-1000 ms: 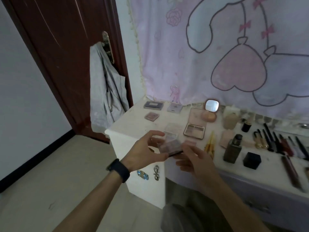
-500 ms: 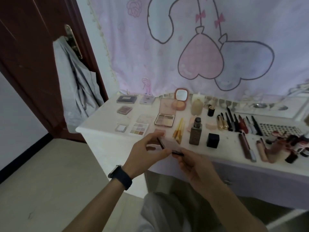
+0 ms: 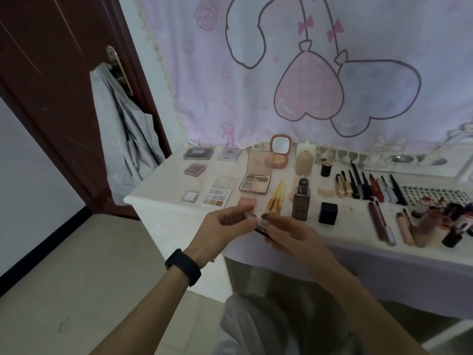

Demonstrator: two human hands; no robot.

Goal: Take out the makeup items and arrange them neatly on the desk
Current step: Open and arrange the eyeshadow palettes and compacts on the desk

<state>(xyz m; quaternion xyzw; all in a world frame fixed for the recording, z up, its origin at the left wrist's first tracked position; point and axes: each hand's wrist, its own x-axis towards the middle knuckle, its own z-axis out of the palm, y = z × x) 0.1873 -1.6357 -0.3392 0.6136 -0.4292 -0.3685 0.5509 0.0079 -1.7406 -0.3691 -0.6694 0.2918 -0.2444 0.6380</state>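
Left hand: the left hand [image 3: 225, 226], with a black wristband [image 3: 183, 266] on its wrist, pinches one end of a small flat compact [image 3: 256, 221] between thumb and fingers.
Right hand: the right hand [image 3: 289, 234] grips the compact's other end, fingers closed on it.
Held item: the compact sits between both hands just above the front edge of the desk [image 3: 158, 185]; its details are blurred.
Desk, left part: closed dark cases at the back, a pastel eyeshadow palette [image 3: 217, 197] near the front, and an open palette [image 3: 256, 180] with its lid raised.
Desk, middle: gold-handled brushes [image 3: 275, 198], a brown foundation bottle [image 3: 301, 201] standing upright, and a black cube box [image 3: 328, 213] beside it.
Desk, right part: a row of dark pencils and tubes [image 3: 368, 185], lying side by side.
Backdrop: a pink curtain [image 3: 307, 73] with heart drawings hangs behind the desk.
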